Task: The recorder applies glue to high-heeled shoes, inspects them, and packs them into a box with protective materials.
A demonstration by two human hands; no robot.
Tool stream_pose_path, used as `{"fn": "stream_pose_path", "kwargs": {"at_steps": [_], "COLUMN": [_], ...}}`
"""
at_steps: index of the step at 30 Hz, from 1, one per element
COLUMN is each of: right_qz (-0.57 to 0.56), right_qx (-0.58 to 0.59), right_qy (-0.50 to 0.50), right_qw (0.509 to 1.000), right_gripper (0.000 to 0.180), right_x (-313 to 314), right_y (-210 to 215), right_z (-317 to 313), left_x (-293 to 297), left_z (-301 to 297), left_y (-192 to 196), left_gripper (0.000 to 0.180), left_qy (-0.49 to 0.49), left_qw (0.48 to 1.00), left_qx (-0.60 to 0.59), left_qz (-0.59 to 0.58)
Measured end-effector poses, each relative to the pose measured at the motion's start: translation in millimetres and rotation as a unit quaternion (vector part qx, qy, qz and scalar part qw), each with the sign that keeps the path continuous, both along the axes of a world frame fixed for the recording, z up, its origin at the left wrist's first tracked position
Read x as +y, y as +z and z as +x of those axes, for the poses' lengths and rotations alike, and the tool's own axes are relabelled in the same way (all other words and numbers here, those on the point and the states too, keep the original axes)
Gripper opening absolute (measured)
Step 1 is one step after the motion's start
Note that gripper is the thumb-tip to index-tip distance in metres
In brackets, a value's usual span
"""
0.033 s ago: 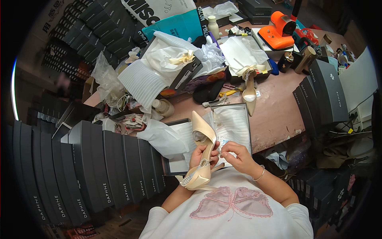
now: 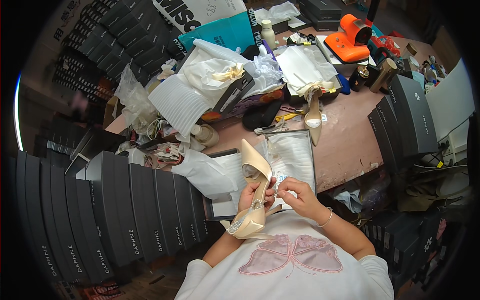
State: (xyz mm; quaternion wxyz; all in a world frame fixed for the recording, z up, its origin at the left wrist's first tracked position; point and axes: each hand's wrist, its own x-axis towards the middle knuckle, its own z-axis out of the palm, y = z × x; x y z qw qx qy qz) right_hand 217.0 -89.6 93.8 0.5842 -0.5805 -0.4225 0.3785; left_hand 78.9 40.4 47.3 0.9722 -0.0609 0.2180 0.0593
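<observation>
A beige pointed high-heeled shoe (image 2: 256, 160) is held toe-up in front of my chest. Its heel end, with a cream bow and a beaded strap (image 2: 245, 220), hangs lowest. My left hand (image 2: 247, 196) is closed around the middle of the shoe. Close beside its fingertips, my right hand (image 2: 297, 196) pinches thumb and finger together at the shoe's side. Something small and shiny shows at that pinch, too small to name. Behind the shoe lies an open shoebox (image 2: 311, 170) lined with white padded wrap. White tissue (image 2: 207, 172) spills over its left side.
Tall stacks of dark shoeboxes (image 2: 115, 205) stand at my left, with more boxes (image 2: 410, 115) at the table's right edge. Another beige shoe (image 2: 314, 120) leans against a box farther back. Yellow-handled pliers (image 2: 289, 116), a bottle (image 2: 205, 135) and an orange device (image 2: 350, 42) are on the table.
</observation>
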Motion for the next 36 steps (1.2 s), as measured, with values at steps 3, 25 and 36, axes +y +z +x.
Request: {"fn": "stream_pose_path", "kwargs": {"at_steps": [3, 25, 36], "right_qz": [-0.042, 0.039, -0.065], "right_qx": [-0.032, -0.521, -0.283], "right_qy": [-0.001, -0.004, 0.056], "right_qw": [0.999, 0.852, 0.955], "right_gripper": [0.010, 0.016, 0.025], "right_x": [-1, 62, 25], "right_y": [-5, -64, -75], "right_z": [4, -14, 13], "left_x": [1, -31, -55], "left_z": [-1, -9, 13], "left_y": [5, 2, -13], "left_gripper": [0.046, 0.076, 0.077], "left_qy": [-0.018, -0.018, 0.100], "left_qw": [0.999, 0.967, 0.940], "left_qx": [0.022, 0.178, 0.267], "left_qz": [0.043, 0.180, 0.185]}}
